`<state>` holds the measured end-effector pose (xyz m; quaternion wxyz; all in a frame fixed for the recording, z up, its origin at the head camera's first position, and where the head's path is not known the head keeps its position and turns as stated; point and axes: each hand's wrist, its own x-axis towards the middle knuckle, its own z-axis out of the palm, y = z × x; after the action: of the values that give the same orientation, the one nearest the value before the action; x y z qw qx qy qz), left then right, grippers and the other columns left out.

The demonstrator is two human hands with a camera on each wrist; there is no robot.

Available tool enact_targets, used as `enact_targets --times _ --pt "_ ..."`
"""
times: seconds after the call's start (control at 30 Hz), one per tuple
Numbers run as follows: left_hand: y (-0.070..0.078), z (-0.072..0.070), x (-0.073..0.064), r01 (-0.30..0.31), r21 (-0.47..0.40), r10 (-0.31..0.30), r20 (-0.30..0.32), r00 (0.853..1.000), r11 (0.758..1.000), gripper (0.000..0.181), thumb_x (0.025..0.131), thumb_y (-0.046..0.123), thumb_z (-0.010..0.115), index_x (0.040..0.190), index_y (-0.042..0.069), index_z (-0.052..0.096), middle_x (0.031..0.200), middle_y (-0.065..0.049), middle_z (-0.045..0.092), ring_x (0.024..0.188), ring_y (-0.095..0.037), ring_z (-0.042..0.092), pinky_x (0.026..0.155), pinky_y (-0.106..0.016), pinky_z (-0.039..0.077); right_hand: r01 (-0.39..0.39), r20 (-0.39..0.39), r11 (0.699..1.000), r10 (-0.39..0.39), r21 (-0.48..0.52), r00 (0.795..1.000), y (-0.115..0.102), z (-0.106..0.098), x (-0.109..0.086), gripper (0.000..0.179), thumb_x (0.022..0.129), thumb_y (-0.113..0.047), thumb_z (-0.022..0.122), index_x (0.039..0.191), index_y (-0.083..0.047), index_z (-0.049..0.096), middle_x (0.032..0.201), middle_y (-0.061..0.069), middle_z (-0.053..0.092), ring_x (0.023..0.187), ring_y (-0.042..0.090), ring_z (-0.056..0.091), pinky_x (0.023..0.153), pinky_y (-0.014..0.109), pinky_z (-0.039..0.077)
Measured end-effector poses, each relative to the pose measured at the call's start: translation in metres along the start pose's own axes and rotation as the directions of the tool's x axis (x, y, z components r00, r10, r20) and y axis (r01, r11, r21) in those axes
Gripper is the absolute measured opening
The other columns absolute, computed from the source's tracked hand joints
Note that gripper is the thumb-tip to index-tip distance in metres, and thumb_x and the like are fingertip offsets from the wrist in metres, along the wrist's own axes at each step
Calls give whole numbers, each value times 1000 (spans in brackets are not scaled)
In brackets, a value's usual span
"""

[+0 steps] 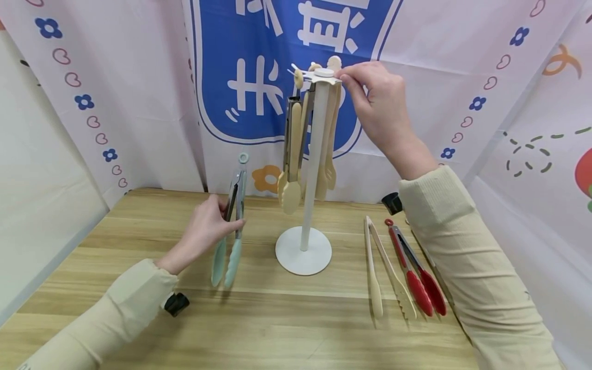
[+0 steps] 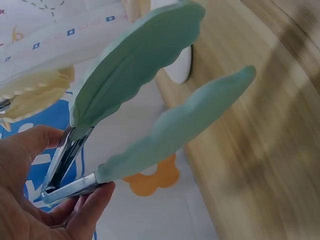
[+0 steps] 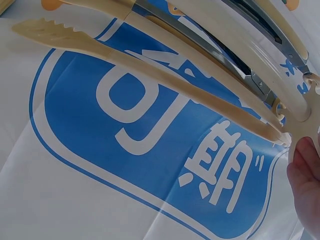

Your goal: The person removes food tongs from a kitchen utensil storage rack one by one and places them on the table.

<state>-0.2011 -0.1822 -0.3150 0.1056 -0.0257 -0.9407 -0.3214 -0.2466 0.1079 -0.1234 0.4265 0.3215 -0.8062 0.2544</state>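
Observation:
My left hand [image 1: 205,223] grips mint-green tongs [image 1: 233,259] by their metal arms, left of a white stand [image 1: 314,164]. Their ring end points up, and the two scalloped heads [image 2: 140,60] hang spread apart over the table. At the stand's top, my right hand [image 1: 381,100] pinches the edge of the white hook plate [image 1: 326,80] between thumb and fingers. Cream-headed tongs with metal arms [image 1: 291,198] hang from the hooks on the left. Slim beige tongs [image 3: 165,85] hang close by the right hand.
Beige tongs [image 1: 375,298] and red tongs [image 1: 418,293] lie on the wooden table [image 1: 259,329], right of the stand's round base [image 1: 289,259]. A printed cloth [image 1: 157,103] hangs behind the table. The right forearm [image 1: 467,257] passes over the table's right side.

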Motion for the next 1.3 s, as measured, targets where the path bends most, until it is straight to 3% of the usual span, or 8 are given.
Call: enact_targets --times 0.27,0.5,0.67,0.93,1.3 --pt "-15 4 1 36 43 -40 95 995 998 44 74 29 71 92 -2 47 77 -10 54 63 -19 49 50 -28 40 5 1 1000 -5 -4 1000 -1 0 0 28 95 -21 48 99 -1 68 97 10 67 94 17 58 84 26 44" --pt "-27 8 2 91 42 -97 189 977 995 38 75 26 71 87 -1 46 69 -8 51 56 -16 44 46 -27 39 18 -19 1000 -17 10 1000 0 2 -1 27 94 -19 49 99 -1 68 96 10 67 93 18 58 83 27 44" --pt "-37 11 4 113 52 -121 213 970 992 36 74 25 71 81 1 45 62 -4 46 52 -13 39 44 -26 34 5 -8 1000 -5 -1 1000 -1 2 0 28 95 -20 48 99 -1 68 97 10 67 94 17 58 83 26 44" --pt "-45 16 6 151 81 -167 258 952 985 42 75 26 72 88 0 42 61 -3 46 49 -11 37 42 -24 32 -8 -9 1000 8 5 1000 -1 1 0 28 95 -21 48 98 -1 68 97 10 67 94 17 58 83 26 44" --pt "-54 27 14 130 130 -165 316 934 983 34 73 28 70 76 4 46 54 1 42 44 -9 31 40 -21 27 -5 -12 1000 5 3 1000 -1 1 0 28 95 -21 48 98 -1 68 96 10 67 93 17 58 83 26 44"
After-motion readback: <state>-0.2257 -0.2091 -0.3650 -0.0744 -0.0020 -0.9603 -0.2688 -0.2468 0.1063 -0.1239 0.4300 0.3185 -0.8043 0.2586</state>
